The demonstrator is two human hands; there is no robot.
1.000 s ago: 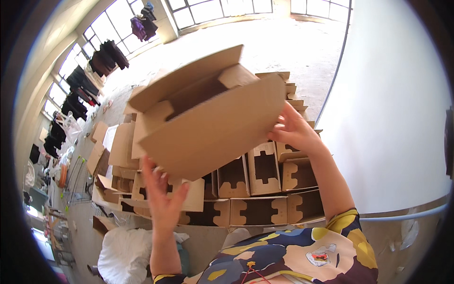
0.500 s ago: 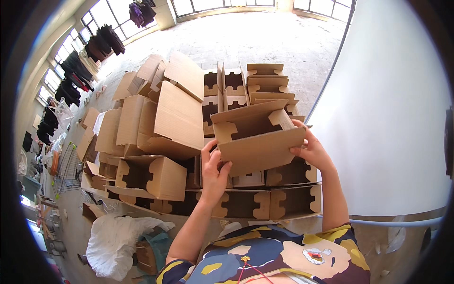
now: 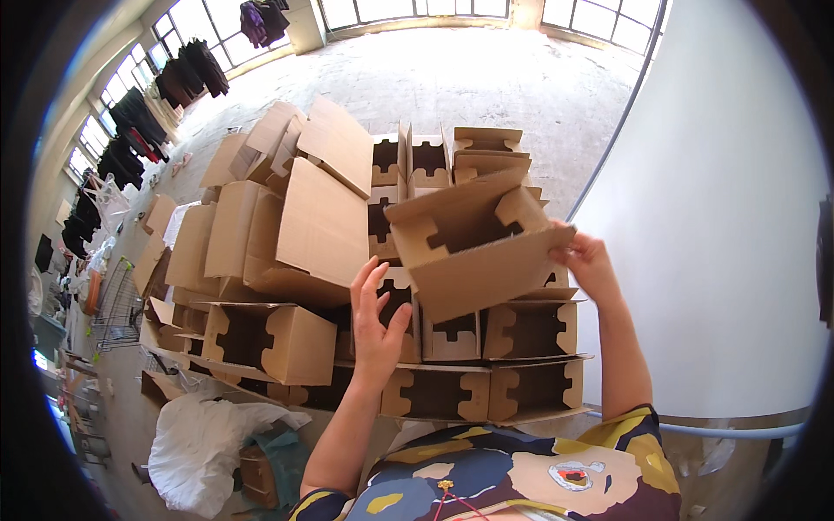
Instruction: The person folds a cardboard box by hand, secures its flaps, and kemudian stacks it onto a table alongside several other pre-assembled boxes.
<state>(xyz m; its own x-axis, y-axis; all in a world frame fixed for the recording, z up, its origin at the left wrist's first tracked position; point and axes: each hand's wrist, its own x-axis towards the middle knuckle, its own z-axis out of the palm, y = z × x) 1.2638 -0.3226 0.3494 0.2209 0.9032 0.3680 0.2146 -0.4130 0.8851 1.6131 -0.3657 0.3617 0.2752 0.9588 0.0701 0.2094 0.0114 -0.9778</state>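
Observation:
A brown cardboard box (image 3: pixel 491 273), its top open and notched flaps showing at both ends, is held tilted above other boxes. My right hand (image 3: pixel 584 260) pinches its right front corner. My left hand (image 3: pixel 379 323) is apart from the box's left side, fingers spread and nothing in them. Beneath lie rows of open cardboard boxes, among them a front-row box (image 3: pixel 476 398) and one just behind it (image 3: pixel 565 328). To the left of my left hand, a tilted box (image 3: pixel 304 343) rests on the pile.
Larger cartons with raised flaps (image 3: pixel 323 221) are heaped at the left. A white curved panel (image 3: pixel 712 217) stands close on the right. White cloth or plastic (image 3: pixel 195 451) lies on the floor at lower left, near a wire cart (image 3: pixel 120 317). Dark garments (image 3: pixel 139 122) hang far left.
My left hand has let go of the box and moved slightly left and down. The box has tilted, its right end staying in my right hand.

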